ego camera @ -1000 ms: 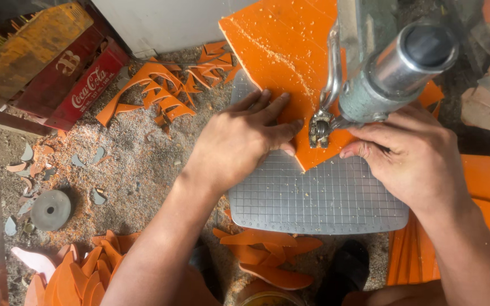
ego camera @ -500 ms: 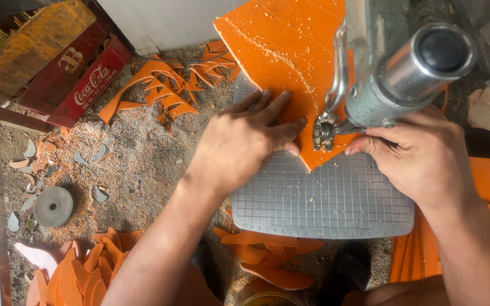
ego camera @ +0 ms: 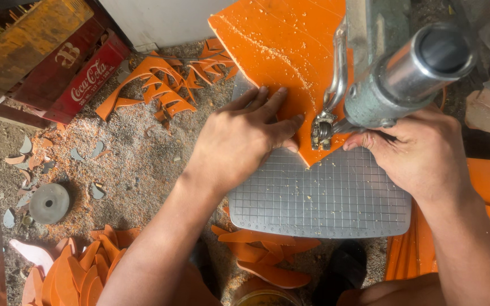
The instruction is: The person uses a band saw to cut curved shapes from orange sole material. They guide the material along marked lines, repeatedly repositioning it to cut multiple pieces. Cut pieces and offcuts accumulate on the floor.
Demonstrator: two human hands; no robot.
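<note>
Two hands hold as before: we find the left hand (ego camera: 239, 141) pressed flat on the orange sheet (ego camera: 279, 51), the right hand (ego camera: 421, 153) pinching its tip beside the cutter head (ego camera: 320, 131), the cut advancing only slightly.

The orange sheet (ego camera: 279, 51) sits slightly further toward the person than a second ago, under the cutter head (ego camera: 320, 131). Both hands, left (ego camera: 239, 141) and right (ego camera: 421, 150), come back with it.

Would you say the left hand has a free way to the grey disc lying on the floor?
Probably yes: the left hand presses the orange sheet, and only open, gritty floor separates it from the grey disc; it would have to let go first.
</note>
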